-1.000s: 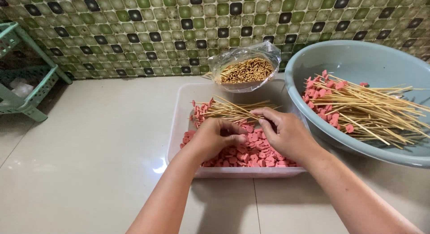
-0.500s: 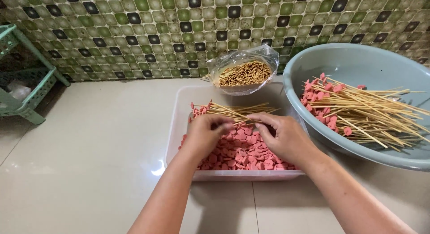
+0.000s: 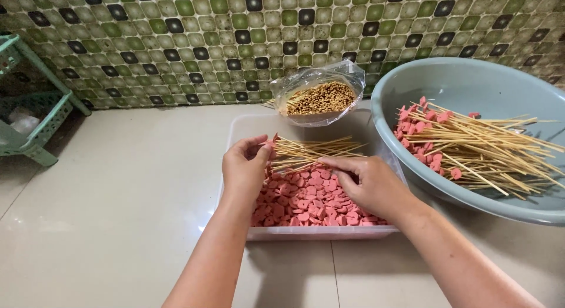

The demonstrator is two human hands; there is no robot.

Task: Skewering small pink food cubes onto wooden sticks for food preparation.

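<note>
A see-through plastic tub (image 3: 241,131) sits on the pale shiny floor (image 3: 118,196). It is full of small pink heart-shaped sausage slices (image 3: 306,202). A bunch of thin wooden sticks (image 3: 315,150) lies across the top of the slices, pointing to the right.

The left hand (image 3: 242,169) is over the left side of the tub. Its fingers are curled shut around the pink end of the bunch of sticks, where a few slices are already stuck on. The right hand (image 3: 368,184) rests on the slices in the right part of the tub. Its fingers are bent and pinched close together at the sticks, but I cannot tell if it holds a slice or a stick.

Behind the tub, touching its far edge, stands a clear plastic bag (image 3: 318,96) packed with more sticks standing on end. On the right, just beside the tub, is a big round grey-blue plastic bowl (image 3: 471,84). Inside it lies a pile of finished sticks with pink slices on their ends (image 3: 471,146).

A wall of green and black square tiles (image 3: 176,37) is at the back. A mint green plastic rack (image 3: 29,113) stands at the far left.
</note>
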